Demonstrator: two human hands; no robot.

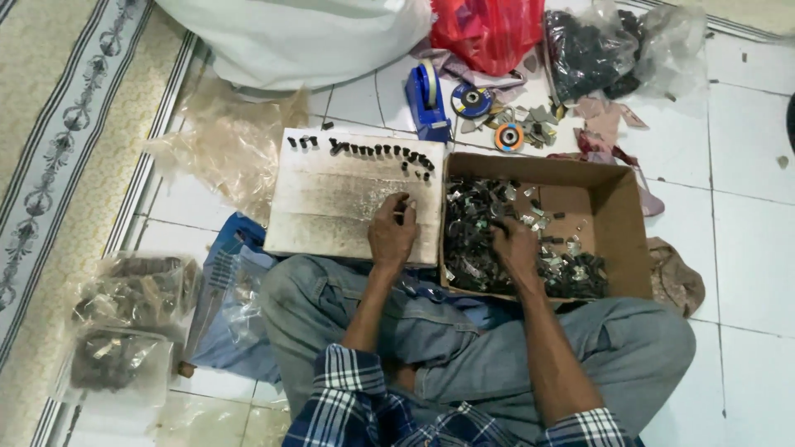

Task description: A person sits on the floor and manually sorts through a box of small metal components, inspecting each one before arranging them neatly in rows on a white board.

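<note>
At far left of the frame, a patterned carpet [58, 165] borders the white tiled floor [745, 248], with clear plastic bags of small dark parts [124, 323] lying beside it. Centre: a flat, scuffed cardboard sheet [331, 207] carries a row of small dark pieces [373, 151] standing along its upper edge. The left hand [391, 232] rests on the sheet's right part, its grip closed on a small dark piece [403, 207] between the fingertips. Just right, touching the sheet, an open cardboard box [613, 207] holds a heap of small metal parts [480, 240]; the right hand [513, 244] is sunk in this heap, and whether its grip is closed cannot be told. Above the box lie a blue tape dispenser [426, 99], two abrasive discs [489, 116], a red plastic bag [489, 29] and a clear bag of dark parts [596, 50].
</note>
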